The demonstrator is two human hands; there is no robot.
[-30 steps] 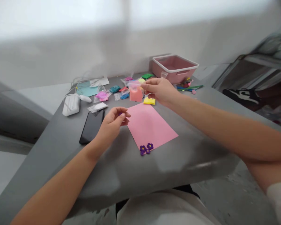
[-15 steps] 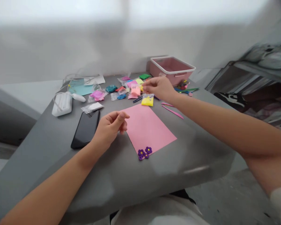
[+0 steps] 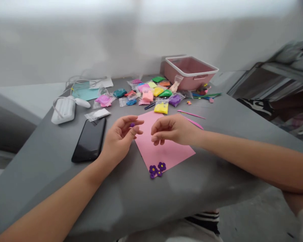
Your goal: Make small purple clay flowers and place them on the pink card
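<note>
A small purple clay ball (image 3: pixel 132 124) rests between the thumb and fingers of my left hand (image 3: pixel 120 134), over the left edge of a pink sheet of paper (image 3: pixel 171 151). Above the middle of that sheet is my right hand (image 3: pixel 173 129), its thumb and fingertips pinched together; whatever they hold, if anything, is too small to make out. Purple clay flowers (image 3: pixel 153 169) with yellow centres lie at the paper's near corner. Behind my right hand two pink modelling tools (image 3: pixel 192 114) lie on the table, partly hidden by it.
Bags of coloured clay, among them a yellow bag (image 3: pixel 161 107) and a purple bag (image 3: pixel 175 99), spread across the back. A pink basket (image 3: pixel 199 79) stands at the back right. To the left are a black phone (image 3: pixel 89 139) and a white power strip (image 3: pixel 64 110) with cables.
My right hand has come back from the clay bags to above the pink paper, uncovering the purple and green bags. The purple ball now shows in my left hand.
</note>
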